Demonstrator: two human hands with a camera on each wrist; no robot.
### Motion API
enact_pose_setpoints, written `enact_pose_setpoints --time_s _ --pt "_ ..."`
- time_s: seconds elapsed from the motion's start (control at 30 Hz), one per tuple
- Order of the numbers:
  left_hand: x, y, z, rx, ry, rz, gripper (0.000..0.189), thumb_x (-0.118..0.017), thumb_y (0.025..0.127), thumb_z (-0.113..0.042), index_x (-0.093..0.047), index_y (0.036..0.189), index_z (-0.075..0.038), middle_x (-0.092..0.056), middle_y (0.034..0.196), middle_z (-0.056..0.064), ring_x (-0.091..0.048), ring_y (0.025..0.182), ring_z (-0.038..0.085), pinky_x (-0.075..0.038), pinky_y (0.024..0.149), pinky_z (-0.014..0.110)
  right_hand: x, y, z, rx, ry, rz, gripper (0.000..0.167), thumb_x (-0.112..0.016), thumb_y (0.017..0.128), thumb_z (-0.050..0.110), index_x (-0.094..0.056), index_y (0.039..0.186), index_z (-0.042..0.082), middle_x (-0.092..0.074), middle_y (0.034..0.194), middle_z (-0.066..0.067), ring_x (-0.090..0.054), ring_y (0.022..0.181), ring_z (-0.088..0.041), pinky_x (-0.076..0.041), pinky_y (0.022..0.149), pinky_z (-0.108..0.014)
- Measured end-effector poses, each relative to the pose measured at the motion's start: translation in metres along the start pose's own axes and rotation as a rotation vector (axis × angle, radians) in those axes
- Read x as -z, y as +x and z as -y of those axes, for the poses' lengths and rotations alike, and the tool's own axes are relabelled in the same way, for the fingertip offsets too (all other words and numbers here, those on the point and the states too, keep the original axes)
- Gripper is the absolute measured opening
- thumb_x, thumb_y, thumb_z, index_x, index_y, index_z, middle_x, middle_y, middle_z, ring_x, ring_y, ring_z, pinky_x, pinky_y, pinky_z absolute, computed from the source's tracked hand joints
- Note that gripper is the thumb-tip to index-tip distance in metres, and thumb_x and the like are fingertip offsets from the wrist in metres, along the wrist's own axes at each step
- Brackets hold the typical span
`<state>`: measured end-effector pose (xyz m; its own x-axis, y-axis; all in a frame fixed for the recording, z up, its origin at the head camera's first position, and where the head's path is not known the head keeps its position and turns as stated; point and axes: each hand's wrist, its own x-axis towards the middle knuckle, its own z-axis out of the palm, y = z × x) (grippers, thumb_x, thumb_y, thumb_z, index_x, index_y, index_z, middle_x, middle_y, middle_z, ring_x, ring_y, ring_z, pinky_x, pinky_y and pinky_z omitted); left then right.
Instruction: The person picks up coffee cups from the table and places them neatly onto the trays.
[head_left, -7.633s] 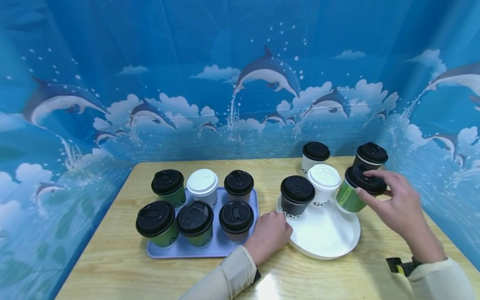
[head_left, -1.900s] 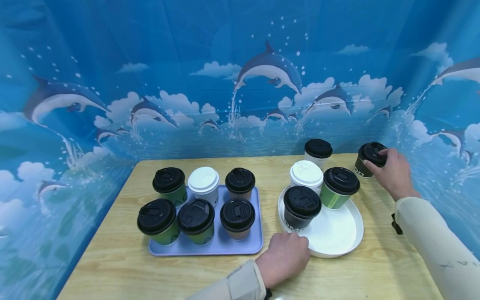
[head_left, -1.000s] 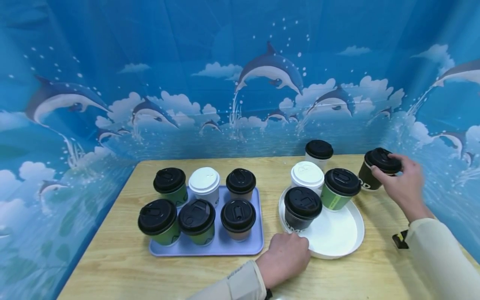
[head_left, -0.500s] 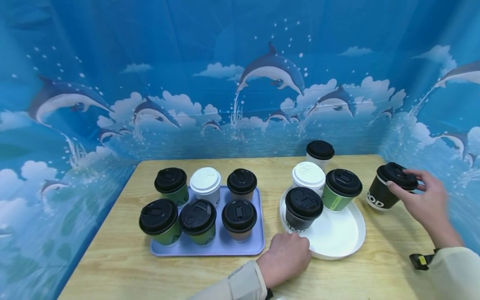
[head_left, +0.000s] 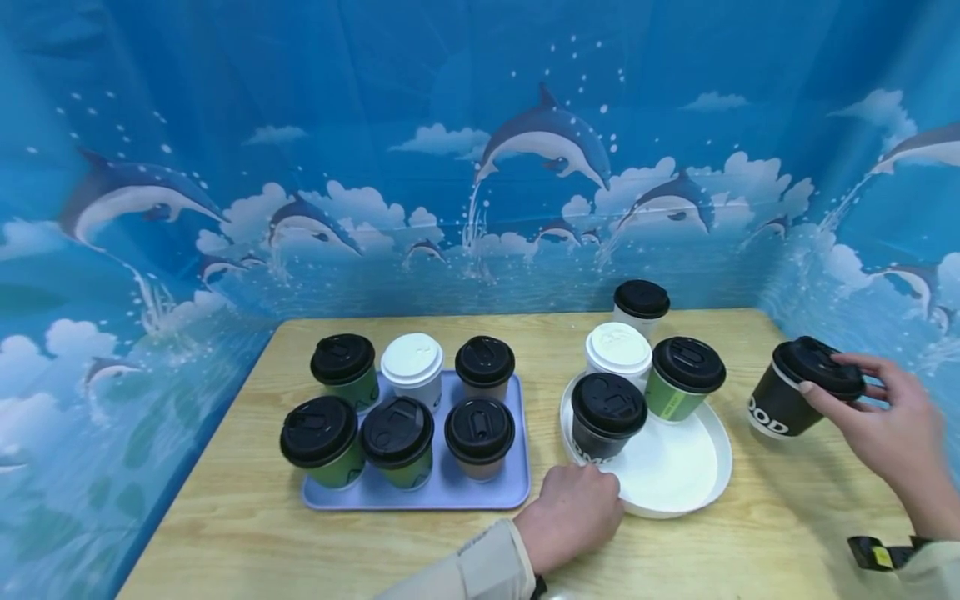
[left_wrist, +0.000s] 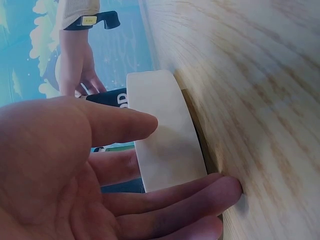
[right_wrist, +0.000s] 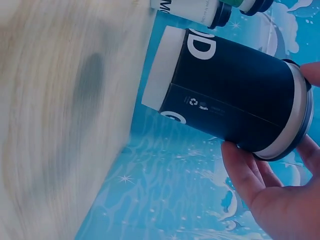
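My right hand [head_left: 892, 417] grips a black paper cup [head_left: 783, 404] around its black lid, fingers and thumb at the lid's edge. The cup is tilted and off the table, right of the round white tray [head_left: 675, 487]; in the right wrist view its base [right_wrist: 162, 67] stands clear of the wood above a shadow. My left hand [head_left: 573, 512] holds the tray's near-left rim; in the left wrist view the thumb lies on its wall [left_wrist: 165, 130] and other fingers reach low by the table. On the tray stand a dark grey cup [head_left: 600, 437], a white-lidded cup [head_left: 618, 350] and a green cup [head_left: 675, 400].
Left of the round tray, a lilac rectangular tray [head_left: 480, 500] bears several lidded cups in two rows. A white cup with a black lid [head_left: 641, 304] stands behind the round tray. A dolphin-print curtain [head_left: 450, 167] borders the table [head_left: 247, 533] at the back and sides.
The green cup was put down on the round tray. My right hand then took the black cup at the back right, lifted it and brought it nearer and rightward. The left hand shifted slightly right.
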<state>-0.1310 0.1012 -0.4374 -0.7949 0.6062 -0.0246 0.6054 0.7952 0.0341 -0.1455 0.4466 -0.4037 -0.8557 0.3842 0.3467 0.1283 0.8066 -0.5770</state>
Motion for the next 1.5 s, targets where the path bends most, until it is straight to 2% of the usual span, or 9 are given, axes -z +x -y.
enact_pose_setpoints --time_s 0.1,0.27,0.43,0.6,0.7,0.83,1.1,1.33,1.5 --pt "0.000 0.000 0.000 -0.002 0.013 0.002 0.028 -0.065 0.099 -0.036 -0.072 0.076 -0.020 -0.066 0.071 -0.001 -0.060 0.058 0.015 -0.044 0.043 0.035 0.003 -0.004 0.001 0.020 -0.013 0.016 0.067 -0.073 0.095 0.030 -0.046 0.142 -0.010 -0.038 0.142 -0.042 -0.047 0.108 -0.064 -0.048 0.060 -0.041" --pt "0.000 0.000 0.000 -0.001 0.019 0.004 0.027 -0.066 0.097 -0.035 -0.071 0.076 -0.021 -0.066 0.071 -0.001 -0.060 0.058 0.015 -0.044 0.043 0.035 0.008 -0.012 0.003 0.047 -0.018 0.036 0.064 -0.074 0.094 0.026 -0.047 0.138 -0.011 -0.039 0.135 -0.043 -0.049 0.100 -0.061 -0.039 0.053 -0.023" --pt "0.000 0.000 0.000 -0.004 0.019 0.008 0.028 -0.065 0.099 -0.036 -0.072 0.076 -0.021 -0.066 0.071 -0.001 -0.060 0.058 0.015 -0.045 0.043 0.034 0.012 -0.018 0.010 0.046 -0.016 0.061 0.064 -0.073 0.095 0.025 -0.045 0.140 -0.011 -0.035 0.138 -0.043 -0.046 0.103 -0.061 -0.037 0.055 -0.021" --pt "0.000 0.001 0.000 -0.014 0.022 0.007 0.028 -0.064 0.099 -0.036 -0.072 0.077 -0.021 -0.066 0.071 -0.001 -0.060 0.059 0.014 -0.045 0.043 0.034 0.016 -0.027 0.020 0.062 0.011 0.074 0.063 -0.072 0.096 0.022 -0.044 0.142 -0.010 -0.032 0.143 -0.043 -0.042 0.111 -0.065 -0.050 0.068 -0.052" --pt "-0.001 0.001 0.000 -0.013 0.016 0.001 0.029 -0.064 0.100 -0.037 -0.072 0.077 -0.020 -0.066 0.071 -0.001 -0.060 0.059 0.014 -0.045 0.043 0.034 0.018 -0.033 0.027 0.083 0.041 0.074 0.061 -0.073 0.095 0.020 -0.045 0.141 -0.009 -0.033 0.144 -0.043 -0.042 0.112 -0.065 -0.052 0.071 -0.041" --pt "-0.001 0.000 0.000 -0.006 0.006 0.000 0.029 -0.064 0.099 -0.037 -0.072 0.077 -0.020 -0.066 0.071 -0.001 -0.060 0.058 0.015 -0.045 0.043 0.034 0.018 -0.040 0.036 0.124 0.070 0.068 0.059 -0.076 0.093 0.018 -0.049 0.140 -0.007 -0.038 0.141 -0.039 -0.050 0.107 -0.048 -0.033 0.055 -0.009" --pt "0.000 -0.001 0.000 0.006 0.005 -0.005 0.028 -0.066 0.098 -0.036 -0.071 0.075 -0.020 -0.066 0.071 -0.001 -0.060 0.057 0.016 -0.044 0.043 0.035 0.010 -0.050 0.048 0.189 0.119 0.065 0.058 -0.083 0.088 0.020 -0.057 0.137 0.002 -0.046 0.137 -0.023 -0.039 0.095 0.014 -0.037 0.066 0.000" --pt "0.000 0.000 0.000 0.005 -0.001 -0.010 0.028 -0.066 0.098 -0.035 -0.071 0.075 -0.020 -0.067 0.072 -0.001 -0.060 0.058 0.016 -0.044 0.043 0.035 -0.001 -0.057 0.051 0.224 0.186 0.082 0.057 -0.088 0.083 0.019 -0.063 0.134 0.010 -0.046 0.128 0.013 -0.045 0.101 0.011 -0.039 0.073 0.001" --pt "-0.001 -0.001 0.000 0.010 -0.003 -0.023 0.028 -0.066 0.098 -0.037 -0.072 0.076 -0.020 -0.067 0.072 -0.001 -0.061 0.058 0.016 -0.044 0.043 0.035 -0.008 -0.060 0.054 0.237 0.210 0.086 0.056 -0.089 0.082 0.017 -0.064 0.131 0.009 -0.047 0.126 0.019 -0.046 0.103 0.011 -0.040 0.073 0.000"
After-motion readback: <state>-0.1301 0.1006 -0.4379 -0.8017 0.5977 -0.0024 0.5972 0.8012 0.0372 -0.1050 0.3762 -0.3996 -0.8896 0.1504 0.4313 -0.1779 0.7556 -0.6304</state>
